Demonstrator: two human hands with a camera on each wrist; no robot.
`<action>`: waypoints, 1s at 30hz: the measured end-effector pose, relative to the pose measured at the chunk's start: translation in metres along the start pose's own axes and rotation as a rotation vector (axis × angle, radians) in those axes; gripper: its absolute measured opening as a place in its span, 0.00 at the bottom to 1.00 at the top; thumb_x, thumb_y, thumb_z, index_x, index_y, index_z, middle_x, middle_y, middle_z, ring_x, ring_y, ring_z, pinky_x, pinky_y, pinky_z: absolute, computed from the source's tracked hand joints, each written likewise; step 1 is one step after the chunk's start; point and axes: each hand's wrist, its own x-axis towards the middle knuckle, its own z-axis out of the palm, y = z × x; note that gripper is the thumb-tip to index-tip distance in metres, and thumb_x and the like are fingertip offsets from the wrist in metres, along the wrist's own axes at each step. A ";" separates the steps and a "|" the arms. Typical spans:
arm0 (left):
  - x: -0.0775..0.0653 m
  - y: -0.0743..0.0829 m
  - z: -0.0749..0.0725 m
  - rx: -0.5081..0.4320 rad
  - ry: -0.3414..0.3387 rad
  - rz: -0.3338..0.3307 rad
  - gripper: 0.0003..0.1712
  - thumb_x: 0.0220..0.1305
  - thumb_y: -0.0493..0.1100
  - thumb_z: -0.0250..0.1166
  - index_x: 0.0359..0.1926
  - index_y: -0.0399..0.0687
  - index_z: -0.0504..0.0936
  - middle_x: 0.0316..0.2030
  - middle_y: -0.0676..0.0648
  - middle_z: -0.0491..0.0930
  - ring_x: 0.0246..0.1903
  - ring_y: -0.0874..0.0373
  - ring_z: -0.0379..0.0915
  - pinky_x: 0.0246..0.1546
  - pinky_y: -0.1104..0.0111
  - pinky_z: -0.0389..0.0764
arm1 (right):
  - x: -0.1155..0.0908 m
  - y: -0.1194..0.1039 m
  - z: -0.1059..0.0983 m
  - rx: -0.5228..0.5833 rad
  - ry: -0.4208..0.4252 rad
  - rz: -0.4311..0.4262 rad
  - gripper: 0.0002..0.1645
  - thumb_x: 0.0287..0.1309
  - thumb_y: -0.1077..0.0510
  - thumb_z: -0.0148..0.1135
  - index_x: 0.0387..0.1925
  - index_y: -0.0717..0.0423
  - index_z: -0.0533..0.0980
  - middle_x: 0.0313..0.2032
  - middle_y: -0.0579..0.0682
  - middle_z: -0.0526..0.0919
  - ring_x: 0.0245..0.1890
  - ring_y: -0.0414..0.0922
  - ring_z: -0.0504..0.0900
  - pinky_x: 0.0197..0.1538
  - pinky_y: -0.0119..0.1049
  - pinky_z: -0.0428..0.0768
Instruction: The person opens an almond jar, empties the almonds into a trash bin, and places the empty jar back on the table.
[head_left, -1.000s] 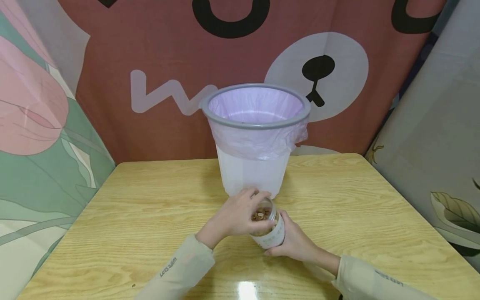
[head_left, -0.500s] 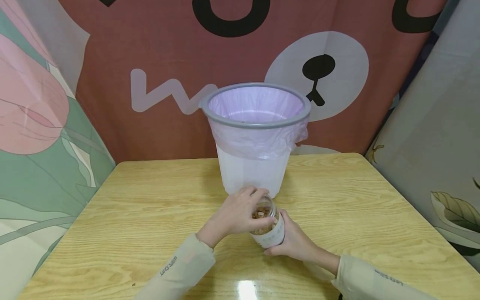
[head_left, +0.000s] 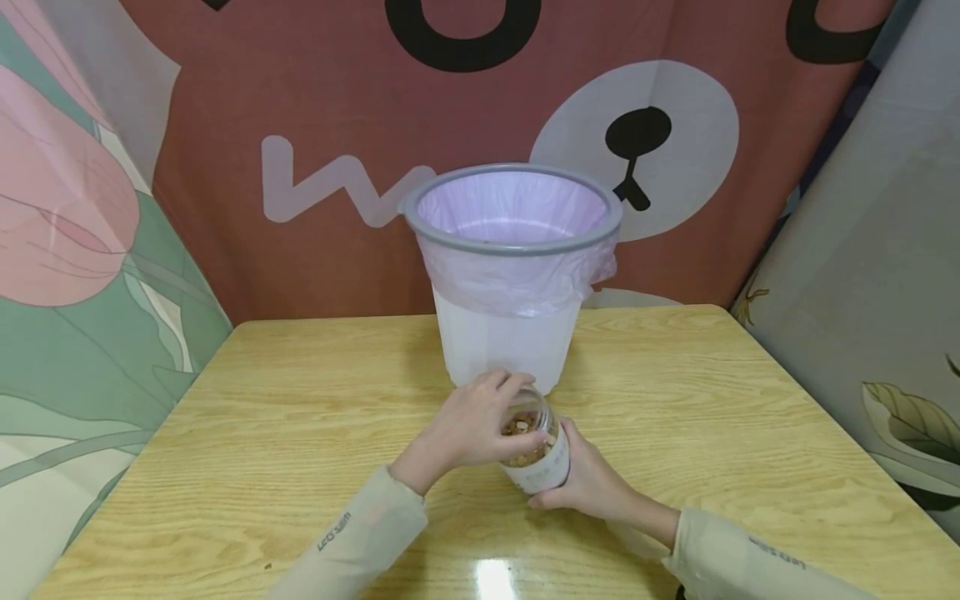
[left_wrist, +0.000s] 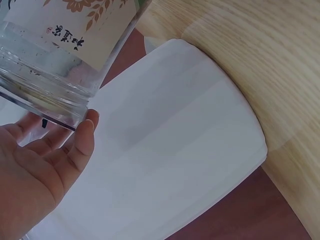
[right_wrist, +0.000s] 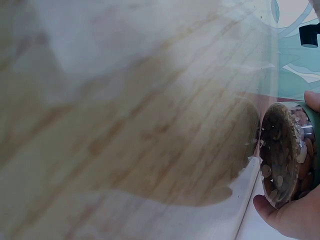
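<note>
A clear jar [head_left: 538, 473] with a pale printed label and brown nut-like pieces inside stands tilted just in front of the bin. My right hand [head_left: 592, 477] grips its body from the right, the thumb low near the base. My left hand [head_left: 472, 423] reaches over from the left and holds the mouth end, thumb on the near side and fingers on the far side. In the left wrist view the fingertips [left_wrist: 86, 132] touch the clear rim beside the threaded neck. The right wrist view shows the jar's base [right_wrist: 280, 155] packed with brown pieces, close over the table.
A white bin [head_left: 502, 342] with a grey rim and a pinkish liner bag [head_left: 517, 283] stands at the table's far side, right behind the jar. The wood-grain table [head_left: 300, 392] is glossy. Printed cloths [head_left: 337, 92] hang behind and on both sides.
The left hand's fingers have shifted slightly upward at the jar's mouth, and a little more of the clear neck shows. The right hand keeps its hold; the bin stays put.
</note>
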 end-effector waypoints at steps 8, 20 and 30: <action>-0.002 0.000 -0.003 0.006 0.006 -0.011 0.37 0.53 0.67 0.52 0.56 0.49 0.68 0.43 0.49 0.72 0.42 0.57 0.70 0.35 0.64 0.74 | 0.000 0.001 0.000 -0.002 0.004 -0.003 0.58 0.29 0.56 0.76 0.61 0.60 0.52 0.50 0.52 0.71 0.45 0.47 0.73 0.48 0.40 0.72; -0.006 0.000 -0.006 -0.005 0.003 -0.039 0.38 0.53 0.68 0.52 0.57 0.49 0.67 0.49 0.48 0.71 0.46 0.55 0.69 0.34 0.62 0.75 | -0.001 0.002 -0.001 0.009 0.001 0.008 0.58 0.29 0.52 0.76 0.61 0.58 0.52 0.49 0.50 0.72 0.46 0.45 0.73 0.49 0.41 0.70; -0.012 0.000 -0.009 -0.052 0.014 -0.044 0.37 0.54 0.66 0.53 0.58 0.49 0.66 0.50 0.47 0.70 0.47 0.55 0.68 0.41 0.61 0.73 | -0.001 0.001 0.000 0.006 0.006 -0.006 0.58 0.29 0.52 0.76 0.61 0.59 0.52 0.49 0.51 0.72 0.47 0.47 0.73 0.49 0.43 0.70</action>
